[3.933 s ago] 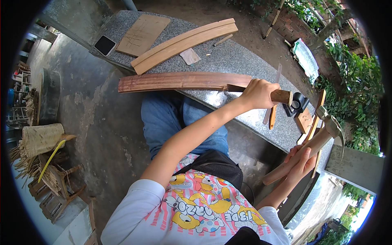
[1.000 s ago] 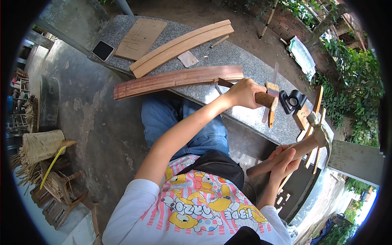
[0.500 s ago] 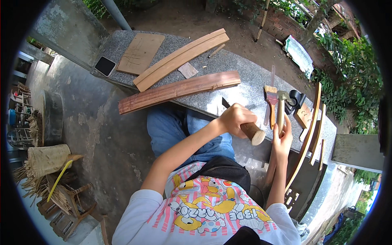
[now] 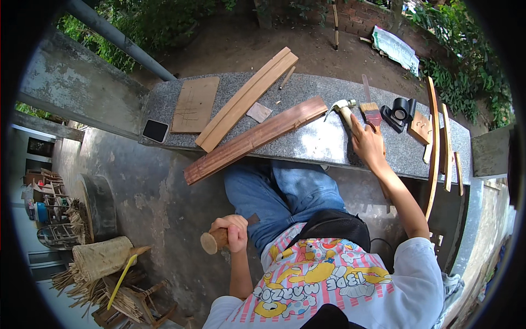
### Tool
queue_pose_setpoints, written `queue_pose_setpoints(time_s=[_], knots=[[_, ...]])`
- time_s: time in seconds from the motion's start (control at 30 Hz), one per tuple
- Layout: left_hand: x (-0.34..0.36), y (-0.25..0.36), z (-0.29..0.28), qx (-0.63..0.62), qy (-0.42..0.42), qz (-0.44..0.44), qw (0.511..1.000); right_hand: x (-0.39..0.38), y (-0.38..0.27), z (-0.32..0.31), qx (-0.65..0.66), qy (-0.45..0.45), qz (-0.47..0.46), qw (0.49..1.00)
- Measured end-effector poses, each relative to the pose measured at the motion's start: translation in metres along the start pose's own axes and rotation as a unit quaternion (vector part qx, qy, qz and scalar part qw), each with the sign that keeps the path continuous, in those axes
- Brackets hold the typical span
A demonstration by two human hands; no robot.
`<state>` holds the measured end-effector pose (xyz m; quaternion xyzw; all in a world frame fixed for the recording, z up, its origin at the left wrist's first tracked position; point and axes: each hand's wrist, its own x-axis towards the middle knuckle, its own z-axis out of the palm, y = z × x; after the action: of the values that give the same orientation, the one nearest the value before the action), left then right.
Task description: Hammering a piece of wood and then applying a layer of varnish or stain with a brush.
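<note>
The step in hand seems to be the handling of two tools apart from the reddish board (image 4: 256, 141); to do it well, the left hand (image 4: 227, 233) should keep the chisel (image 4: 218, 238) firmly by its wooden handle and turn the dark blade (image 4: 252, 219) away from the jeans (image 4: 307, 189), because its tip is near to them; the hammer (image 4: 345, 113) should lie flat and not scratch the board with its claw, which is just beside the board's right end; if they touch, I cannot judge.

The left hand is on the person's side of the board, well apart from it, with all its fingers curled around the chisel handle; the right hand (image 4: 368, 143) is to the right of the board, laid over the hammer handle with fingers partly stretched; how tightly it grips, I cannot tell.

The board lies slanting on the stone bench (image 4: 329, 88), with its left end passing over the near edge, so its balance deserves attention; it looks long and reddish brown, with darker streaks; its near edge has a small rough place toward the right end, too small to read surely; beyond its left part lies a paler board (image 4: 247, 100).
</note>
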<state>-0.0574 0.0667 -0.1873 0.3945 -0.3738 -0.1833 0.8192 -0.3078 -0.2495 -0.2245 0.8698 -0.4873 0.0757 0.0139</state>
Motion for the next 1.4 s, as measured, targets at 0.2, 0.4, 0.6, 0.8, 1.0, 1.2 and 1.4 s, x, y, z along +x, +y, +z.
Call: queue_pose_setpoints(time_s=[0.2, 0.4, 0.6, 0.8, 1.0, 1.2, 1.4], knots=[[0.009, 0.002, 0.030, 0.022, 0.019, 0.014, 0.999, 0.003, -0.007, 0.003, -0.042, -0.070, -0.013, 0.997], [0.033, -0.018, 0.106, 0.066, -0.025, -0.040, 0.997, -0.050, -0.088, -0.143, 0.401, -0.078, -0.272, 0.871], [0.037, -0.023, 0.141, 0.184, -0.290, 0.073, 0.936, -0.086, -0.119, -0.167, 0.478, 0.084, -0.246, 0.839], [0.053, -0.050, 0.077, 0.008, -0.098, -0.276, 0.956, -0.090, -0.087, -0.163, 0.618, 0.140, -0.085, 0.769], [0.049, -0.114, -0.135, -0.161, 0.398, -0.318, 0.845, -0.087, -0.062, -0.149, 0.682, 0.121, 0.016, 0.721], [0.091, -0.117, -0.147, -0.190, 0.329, -0.208, 0.901, -0.081, -0.104, -0.188, 0.764, 0.003, -0.318, 0.562], [0.073, -0.083, -0.115, -0.138, 0.331, -0.159, 0.920, -0.082, -0.133, -0.235, 0.870, -0.036, -0.366, 0.328]])
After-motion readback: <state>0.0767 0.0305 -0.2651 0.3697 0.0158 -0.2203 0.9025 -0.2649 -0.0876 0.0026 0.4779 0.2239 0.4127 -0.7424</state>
